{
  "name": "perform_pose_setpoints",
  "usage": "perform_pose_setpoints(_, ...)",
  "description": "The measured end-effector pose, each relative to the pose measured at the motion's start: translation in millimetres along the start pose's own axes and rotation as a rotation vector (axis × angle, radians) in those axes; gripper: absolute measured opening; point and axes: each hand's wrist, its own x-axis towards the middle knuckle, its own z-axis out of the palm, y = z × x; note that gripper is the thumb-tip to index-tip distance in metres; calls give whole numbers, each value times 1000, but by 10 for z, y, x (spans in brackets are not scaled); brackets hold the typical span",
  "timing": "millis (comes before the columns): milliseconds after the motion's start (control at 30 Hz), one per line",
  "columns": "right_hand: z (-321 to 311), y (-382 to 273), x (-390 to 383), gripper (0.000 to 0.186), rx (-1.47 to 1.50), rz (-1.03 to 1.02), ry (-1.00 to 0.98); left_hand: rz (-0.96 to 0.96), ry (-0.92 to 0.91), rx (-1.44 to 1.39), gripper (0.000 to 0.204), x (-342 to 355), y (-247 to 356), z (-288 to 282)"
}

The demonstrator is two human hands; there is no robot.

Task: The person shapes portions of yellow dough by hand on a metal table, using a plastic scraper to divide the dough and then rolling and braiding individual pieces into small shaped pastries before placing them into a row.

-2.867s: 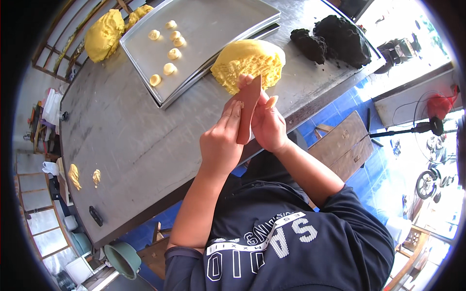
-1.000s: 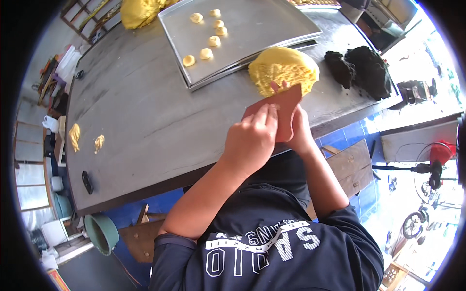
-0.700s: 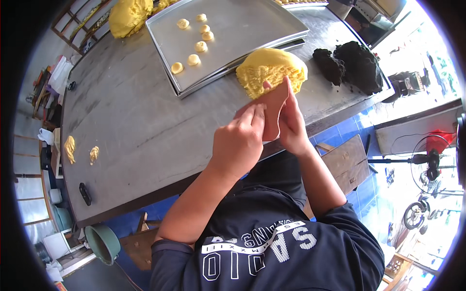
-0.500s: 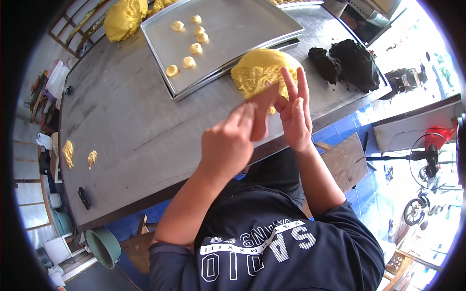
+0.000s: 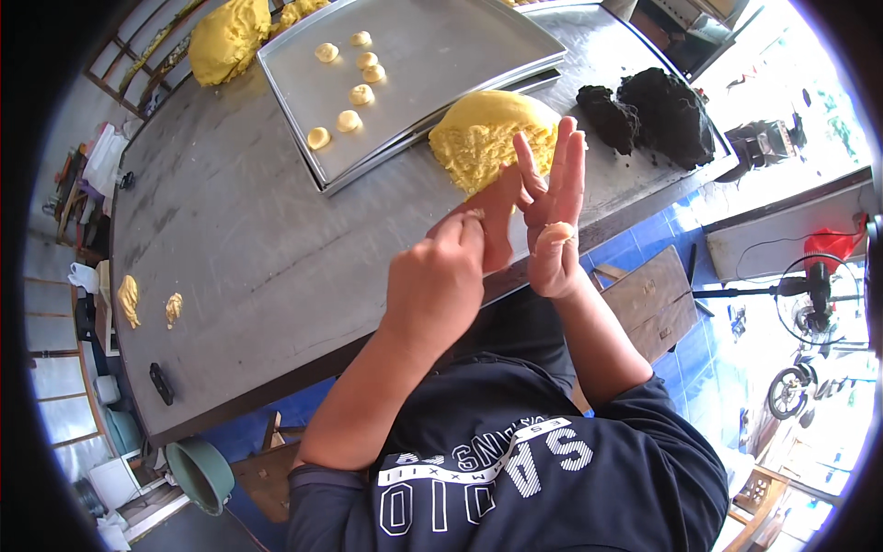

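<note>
My left hand (image 5: 434,281) is closed round a flat reddish-brown scraper (image 5: 498,216), its edge against or close beside the fingers of my other hand. My right hand (image 5: 556,207) is raised over the table's near edge, fingers stretched and apart, holding nothing. Pale dough seems to stick to its thumb. Just behind both hands lies a big yellow dough lump (image 5: 492,133), smooth on top and torn at the front. Several small round dough balls (image 5: 361,95) sit on a metal baking tray (image 5: 441,64) beyond it.
A dark, crumbly mass (image 5: 667,120) lies at the metal table's (image 5: 239,304) right end. More yellow dough (image 5: 228,41) is at the far left. Small dough scraps (image 5: 129,301) and a black object (image 5: 161,383) lie near the left edge. Below stands a green basin (image 5: 199,474).
My right hand has turned slightly and its fingers have spread, its thumb now showing in front. My left hand has shifted a little with the scraper. The whole view has moved slightly.
</note>
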Motion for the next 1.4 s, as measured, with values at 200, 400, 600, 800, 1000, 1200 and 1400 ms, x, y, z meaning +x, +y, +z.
perform_pose_setpoints(200, -118, -28, 193, 81, 913, 244, 504, 58, 218, 11, 48, 5, -161, 105)
perform_pose_setpoints(400, 308, -80, 3, 71, 1084, 307, 436, 38, 281, -131, 44, -40, -384, 311)
perform_pose_setpoints(600, -24, 36, 124, 70, 1587, 342, 395, 164, 352, -221, 50, -134, -359, 347)
perform_pose_setpoints(800, -49, 39, 46, 71, 1664, 371, 356, 62, 352, -192, 55, -55, -464, 309)
perform_pose_setpoints(1000, 41, -21, -40, 73, 1648, 416, 220, 62, 352, -171, 47, -38, -392, 347)
perform_pose_setpoints(1200, -236, 77, 69, 70, 1663, 463, 79, 129, 310, -124, 46, -26, -424, 357)
perform_pose_setpoints(1400, 3, -2, -49, 71, 1601, 560, 95, 40, 381, -174, 50, 16, -479, 394)
